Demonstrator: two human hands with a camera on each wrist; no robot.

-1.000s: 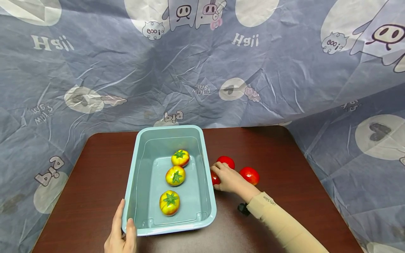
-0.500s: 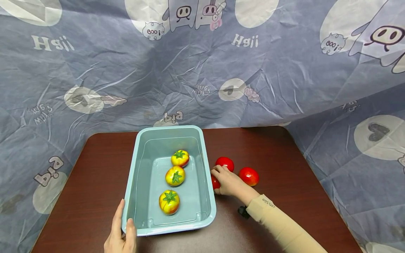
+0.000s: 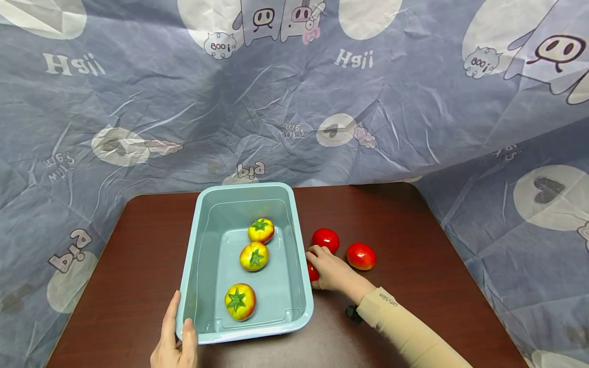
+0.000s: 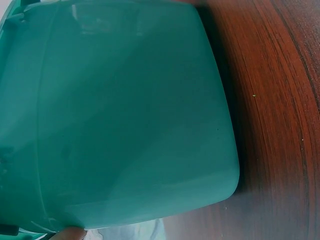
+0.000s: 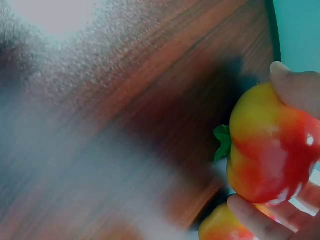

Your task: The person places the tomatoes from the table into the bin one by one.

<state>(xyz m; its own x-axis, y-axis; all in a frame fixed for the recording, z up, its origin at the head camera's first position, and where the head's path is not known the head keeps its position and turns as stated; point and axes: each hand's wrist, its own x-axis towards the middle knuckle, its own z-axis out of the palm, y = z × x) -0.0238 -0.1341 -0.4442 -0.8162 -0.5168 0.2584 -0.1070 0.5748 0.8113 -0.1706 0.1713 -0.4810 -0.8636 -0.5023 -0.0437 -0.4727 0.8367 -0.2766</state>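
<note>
Beside the right wall of a blue-green plastic tub (image 3: 301,266), my right hand (image 3: 333,271) grips a red-and-yellow toy tomato (image 5: 272,147), thumb on one side and fingers on the other. Its green leafy top faces the table in the right wrist view. My left hand (image 3: 175,335) holds the tub's near left corner between thumb and fingers; only a fingertip (image 4: 70,233) shows in the left wrist view. Inside the tub lie three tomatoes, a far one (image 3: 261,230), a middle one (image 3: 254,256) and a near one (image 3: 240,301), leafy tops showing.
Two more red tomatoes, one (image 3: 325,239) just beyond my right hand and another (image 3: 361,256) to its right, lie on the dark brown table (image 3: 391,214). A patterned grey-blue sheet (image 3: 257,102) hangs behind the table and along its sides.
The near tomato in the tub has rolled a little left and toward me. My right hand has shifted slightly toward me with its tomato. The left hand stays at the tub's corner.
</note>
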